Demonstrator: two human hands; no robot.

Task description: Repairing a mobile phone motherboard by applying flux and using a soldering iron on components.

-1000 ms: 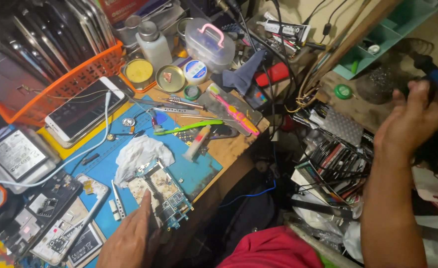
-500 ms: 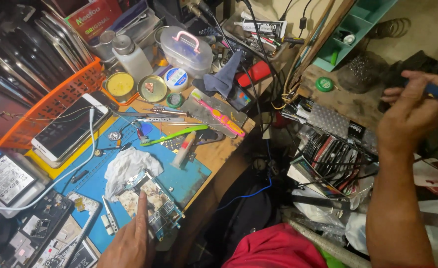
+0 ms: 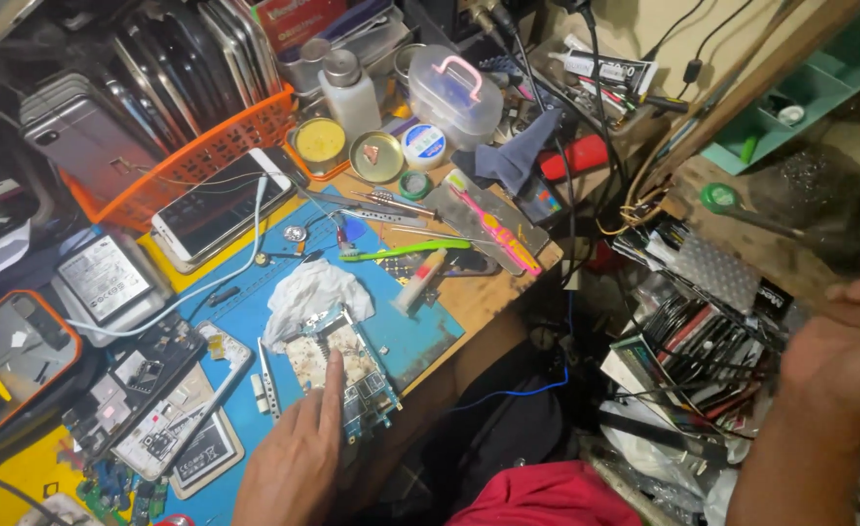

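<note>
My left hand [image 3: 289, 458] rests at the near edge of the blue work mat [image 3: 415, 336]. Its index finger lies stretched out on a bare phone circuit board [image 3: 357, 380], and it grips nothing. A crumpled white tissue [image 3: 313, 290] touches the board's far end. My right hand [image 3: 839, 365] is off to the right, raised above a cluttered rack of tools [image 3: 703, 336]. It is motion-blurred, with a dark smear above it, so what it holds is unclear.
A green toothbrush [image 3: 406, 251] and tweezers lie beyond the board. An orange basket [image 3: 206, 156] of phones, a white phone [image 3: 216, 209], round tins [image 3: 320, 143], a bottle [image 3: 347, 93] and a clear box with a pink handle [image 3: 454, 93] crowd the back. Opened phones [image 3: 148, 409] lie at left.
The view has tilted and moved in. My left index finger has slid up onto the circuit board. My right hand has dropped lower and nearer, away from the far right shelf.
</note>
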